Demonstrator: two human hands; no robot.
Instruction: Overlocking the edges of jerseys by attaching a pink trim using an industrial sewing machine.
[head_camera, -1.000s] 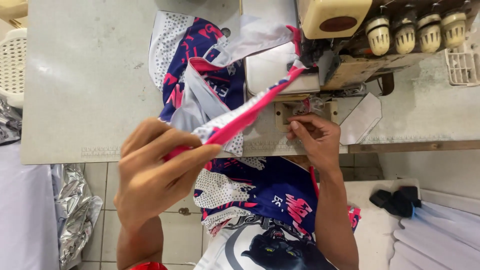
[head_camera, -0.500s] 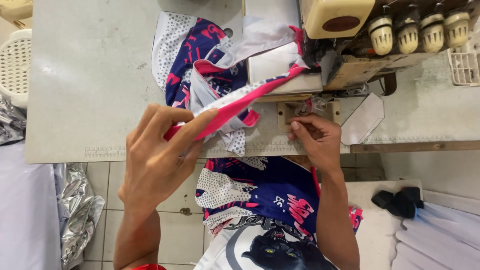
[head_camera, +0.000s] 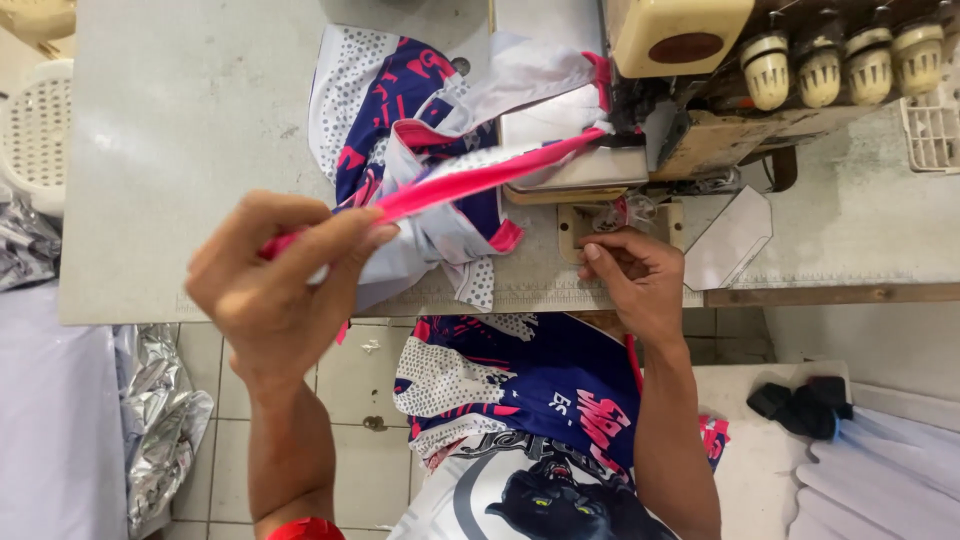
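My left hand has drawn the pink strip tauter and flatter, pinching its end near the table's front edge; my right hand, curled, holds nothing I can see, unmoved beside the sewing machine.

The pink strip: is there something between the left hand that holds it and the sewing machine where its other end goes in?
Nothing visible blocks it. The pink strip runs taut from the left hand to the sewing machine, passing above the patterned fabric. The right hand rests below, apart from the strip.

Lighting even and bright, soft shadows only; mild glare at upper left of frame; raised left hand slightly motion-blurred.
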